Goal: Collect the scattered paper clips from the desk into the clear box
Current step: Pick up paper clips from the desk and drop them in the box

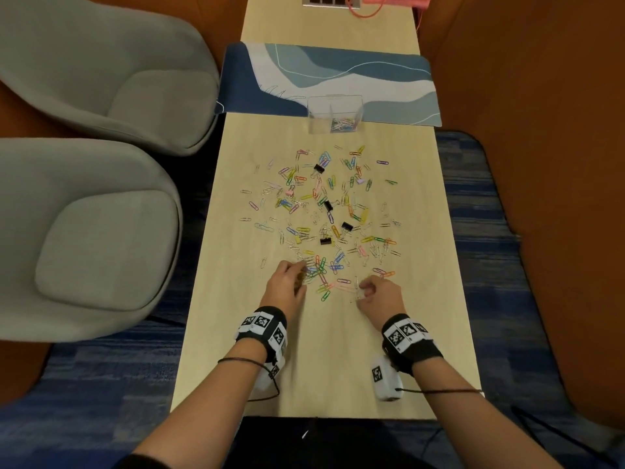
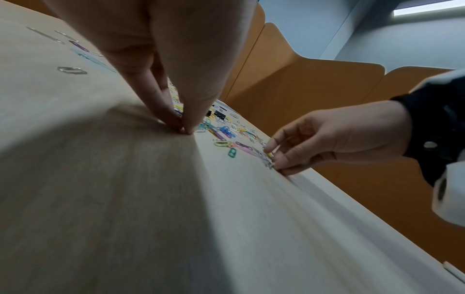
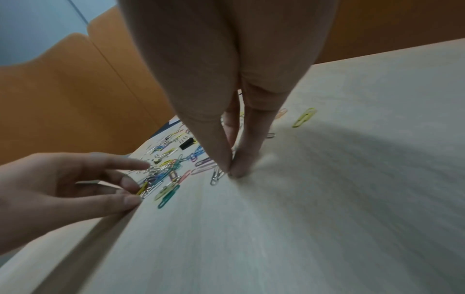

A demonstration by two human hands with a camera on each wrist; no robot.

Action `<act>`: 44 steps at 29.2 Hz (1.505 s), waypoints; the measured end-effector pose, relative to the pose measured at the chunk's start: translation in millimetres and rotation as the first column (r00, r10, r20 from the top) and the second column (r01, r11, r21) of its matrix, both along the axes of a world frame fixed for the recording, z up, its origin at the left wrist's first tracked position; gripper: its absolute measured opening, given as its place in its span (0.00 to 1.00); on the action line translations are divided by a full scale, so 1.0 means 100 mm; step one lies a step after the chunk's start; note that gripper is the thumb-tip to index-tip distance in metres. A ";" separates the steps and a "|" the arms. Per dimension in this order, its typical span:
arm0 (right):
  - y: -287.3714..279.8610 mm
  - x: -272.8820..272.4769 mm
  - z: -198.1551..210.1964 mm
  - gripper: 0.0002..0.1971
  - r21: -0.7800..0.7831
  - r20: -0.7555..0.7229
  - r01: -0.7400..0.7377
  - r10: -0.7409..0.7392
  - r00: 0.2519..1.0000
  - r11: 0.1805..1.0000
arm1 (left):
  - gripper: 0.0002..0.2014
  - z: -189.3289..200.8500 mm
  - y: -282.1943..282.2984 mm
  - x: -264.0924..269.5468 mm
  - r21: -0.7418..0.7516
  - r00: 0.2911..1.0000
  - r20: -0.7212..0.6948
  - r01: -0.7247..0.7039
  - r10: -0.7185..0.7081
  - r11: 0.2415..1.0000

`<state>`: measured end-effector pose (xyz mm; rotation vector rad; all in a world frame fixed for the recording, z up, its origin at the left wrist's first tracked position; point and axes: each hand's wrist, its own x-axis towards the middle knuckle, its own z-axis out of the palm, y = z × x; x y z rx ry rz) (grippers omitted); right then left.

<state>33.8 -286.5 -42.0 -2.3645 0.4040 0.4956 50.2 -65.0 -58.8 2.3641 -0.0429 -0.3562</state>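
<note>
Many coloured and silver paper clips (image 1: 321,211) lie scattered over the middle of the light wood desk (image 1: 422,299). The clear box (image 1: 334,113) stands at the far edge of the scatter, with a few clips in its right half. My left hand (image 1: 302,276) is at the near left edge of the scatter, its fingers curled, and pinches a yellow clip and silver clips (image 3: 143,190). My right hand (image 1: 363,292), at the near right edge, pinches silver clips (image 2: 269,160) against the desk. In the wrist views each thumb and finger meet at the desk surface.
Several black binder clips (image 1: 325,241) lie among the paper clips. A blue patterned mat (image 1: 389,82) lies behind the box. Two grey chairs (image 1: 101,231) stand left of the desk, and an orange partition (image 1: 541,164) runs along its right. A red cable (image 1: 372,10) lies at the far end.
</note>
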 end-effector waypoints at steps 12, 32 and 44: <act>0.54 0.05 -0.03 0.32 -0.301 0.038 -0.340 0.368 0.929 0.891 | 0.13 -0.05 -0.10 0.12 0.159 0.988 0.125 0.073 -0.093 0.985; 0.81 0.51 0.28 0.13 -0.433 -0.178 -0.652 0.651 0.738 0.622 | 0.06 0.09 0.21 0.48 0.082 0.990 0.075 0.114 -0.120 0.990; 0.55 0.80 0.19 0.07 -0.318 -0.067 -0.393 0.393 0.917 0.863 | 0.04 0.20 0.42 0.67 -0.146 0.996 -0.023 -0.091 0.088 0.985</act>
